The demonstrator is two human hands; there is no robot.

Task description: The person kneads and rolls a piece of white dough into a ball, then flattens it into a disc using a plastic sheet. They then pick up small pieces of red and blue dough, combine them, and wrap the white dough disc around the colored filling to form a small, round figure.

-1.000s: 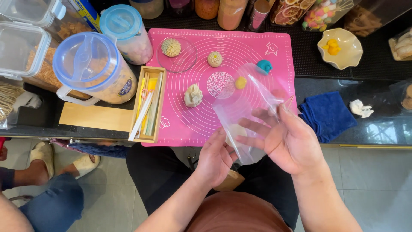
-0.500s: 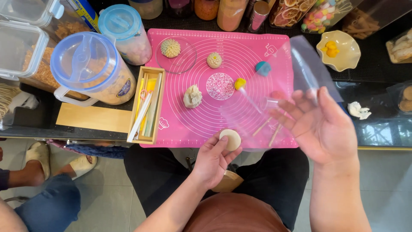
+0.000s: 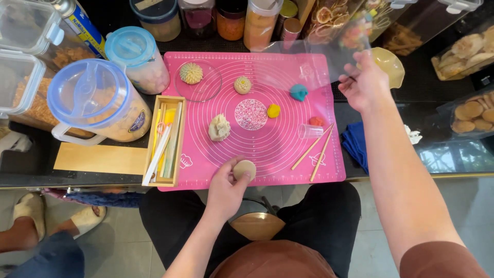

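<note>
A pink mat (image 3: 257, 149) covers the black table (image 3: 442, 159). At the mat's near edge the left hand (image 3: 226, 188) pinches a pale dough disc (image 3: 245, 169); the right hand (image 3: 365, 85) grips a clear plastic sheet (image 3: 314, 62) over its far right corner.

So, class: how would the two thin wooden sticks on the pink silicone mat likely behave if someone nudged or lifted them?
The two thin wooden sticks look slender and round, so a nudge would probably roll them across the pink silicone mat. They appear straight and unbent, so likely stiff and very light. Lying near the mat's edge, they might slide off if pushed sideways.
</note>
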